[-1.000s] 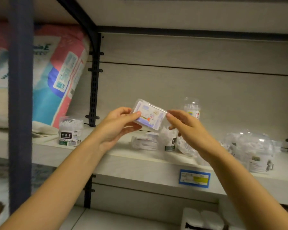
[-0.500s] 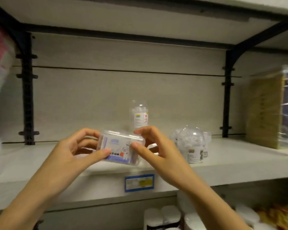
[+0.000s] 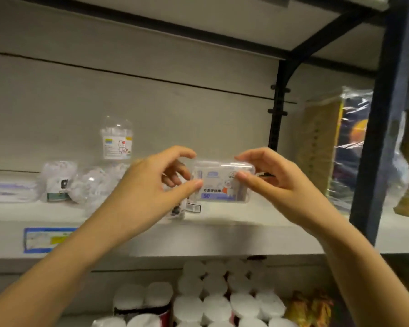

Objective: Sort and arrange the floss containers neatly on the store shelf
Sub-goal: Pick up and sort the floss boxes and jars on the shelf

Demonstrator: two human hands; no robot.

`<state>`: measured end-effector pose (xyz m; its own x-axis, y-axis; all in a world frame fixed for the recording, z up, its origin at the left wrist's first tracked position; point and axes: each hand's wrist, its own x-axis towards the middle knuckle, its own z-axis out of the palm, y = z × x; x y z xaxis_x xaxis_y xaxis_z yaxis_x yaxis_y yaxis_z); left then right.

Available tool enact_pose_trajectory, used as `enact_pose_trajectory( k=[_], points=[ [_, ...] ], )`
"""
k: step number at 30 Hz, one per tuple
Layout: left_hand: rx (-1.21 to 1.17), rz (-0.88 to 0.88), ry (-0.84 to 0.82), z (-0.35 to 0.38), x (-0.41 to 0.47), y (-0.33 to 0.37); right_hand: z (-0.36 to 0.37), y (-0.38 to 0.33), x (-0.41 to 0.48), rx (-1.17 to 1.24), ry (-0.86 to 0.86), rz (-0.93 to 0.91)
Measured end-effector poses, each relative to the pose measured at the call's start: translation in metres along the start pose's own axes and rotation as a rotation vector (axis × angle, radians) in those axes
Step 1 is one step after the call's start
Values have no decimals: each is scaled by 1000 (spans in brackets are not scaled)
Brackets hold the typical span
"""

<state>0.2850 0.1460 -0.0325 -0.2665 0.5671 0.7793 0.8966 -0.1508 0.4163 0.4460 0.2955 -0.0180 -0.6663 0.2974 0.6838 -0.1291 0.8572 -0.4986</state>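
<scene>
A clear rectangular floss box point(image 3: 222, 182) with a purple label is held upright just above the white shelf point(image 3: 234, 218), toward its right part. My left hand point(image 3: 151, 185) pinches its left end between thumb and fingers. My right hand point(image 3: 274, 178) pinches its right end the same way. Left of them on the shelf stand other floss containers: a tall clear tub point(image 3: 116, 142) stacked on clear domed ones point(image 3: 90, 185), a white tub point(image 3: 58, 182) with a dark label, and a flat pack point(image 3: 10, 192) at the far left.
A black bracket upright point(image 3: 275, 123) stands behind the box. A wrapped yellow and dark package point(image 3: 335, 147) sits to the right, beside a dark blue post point(image 3: 383, 128). White rolls point(image 3: 222, 296) fill the shelf below. A blue price tag point(image 3: 45, 239) is on the shelf edge.
The view and both hands have swung rightward along the shelf with the floss box. The box went from tilted in the air to upright, low over the shelf's right part.
</scene>
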Motion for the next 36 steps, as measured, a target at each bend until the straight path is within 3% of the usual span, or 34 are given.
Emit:
enact_pose_trajectory(
  k=[6,15,22,27,32,34,36],
  points=[
    [186,-28,-120,65,50,21,-55,60,15,-81,-50,113],
    [297,-122,-382,110,64,7,-61,119,8,-129,-193,190],
    [396,-165,-409,124,75,-1,-49,134,22,-48,-187,296],
    [479,-233,-464,138,82,-7,-36,145,33,-218,-196,336],
    [656,-178,-534,147,81,-1,-32,145,33,-322,-241,351],
    [697,-150,-489,142,77,4,-32,141,32,-374,-200,309],
    [620,-102,-362,125,65,13,-33,128,28,-389,17,158]
  ],
)
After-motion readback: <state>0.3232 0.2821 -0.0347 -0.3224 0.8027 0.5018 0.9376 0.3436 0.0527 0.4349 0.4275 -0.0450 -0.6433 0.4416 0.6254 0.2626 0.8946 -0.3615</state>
